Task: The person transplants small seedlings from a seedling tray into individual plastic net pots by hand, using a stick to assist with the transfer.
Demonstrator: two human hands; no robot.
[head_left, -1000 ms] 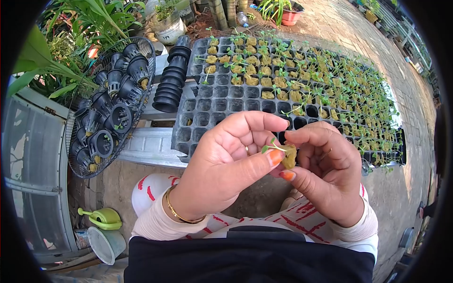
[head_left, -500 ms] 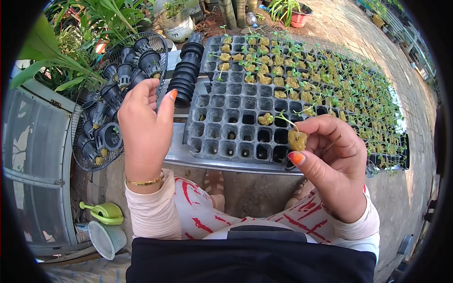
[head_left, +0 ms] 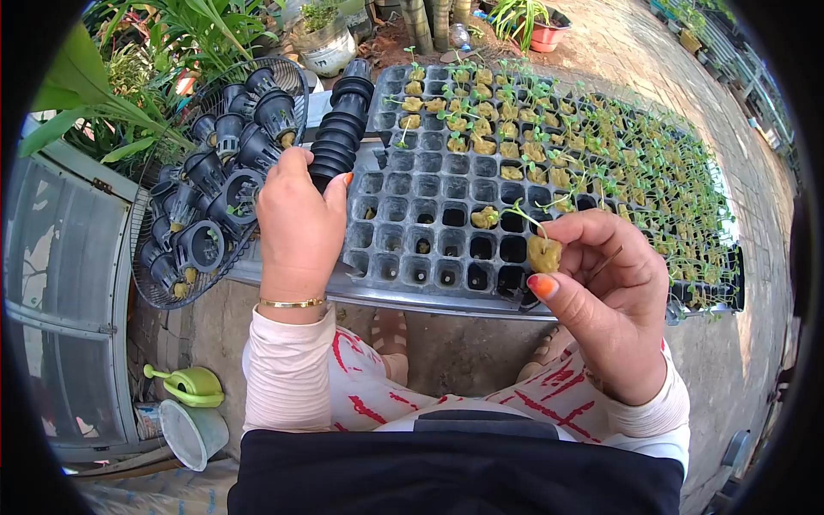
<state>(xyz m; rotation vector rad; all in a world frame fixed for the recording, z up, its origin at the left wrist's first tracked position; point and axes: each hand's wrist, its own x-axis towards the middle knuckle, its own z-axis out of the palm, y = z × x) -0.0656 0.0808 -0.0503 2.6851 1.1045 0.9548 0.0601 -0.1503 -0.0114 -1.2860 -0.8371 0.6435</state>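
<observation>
My right hand (head_left: pixel 605 296) pinches a seedling plug (head_left: pixel 543 254) between thumb and fingers, with a thin green sprout rising from its top. It is held up over the front edge of the black seedling tray (head_left: pixel 412 184). To the left, my left hand (head_left: pixel 299 227) is at the near end of a nested stack of black net pots (head_left: pixel 342 129), thumb on one side and fingers on the other. The fingertips there are partly hidden. Many tray cells on the near left hold no plug; those farther right carry sprouted plugs (head_left: pixel 532 150).
A wire basket (head_left: pixel 142 257) of black net pots, several with plugs, stands at the left. Below it are a green watering can (head_left: pixel 190 386) and a pale bucket (head_left: pixel 194 436). Potted plants (head_left: pixel 326 43) line the back. The tray rests on a metal table (head_left: pixel 386 302).
My left hand has moved right and slightly up from beside the basket to the near end of the net pot stack. My right hand holds the seedling plug almost unmoved.
</observation>
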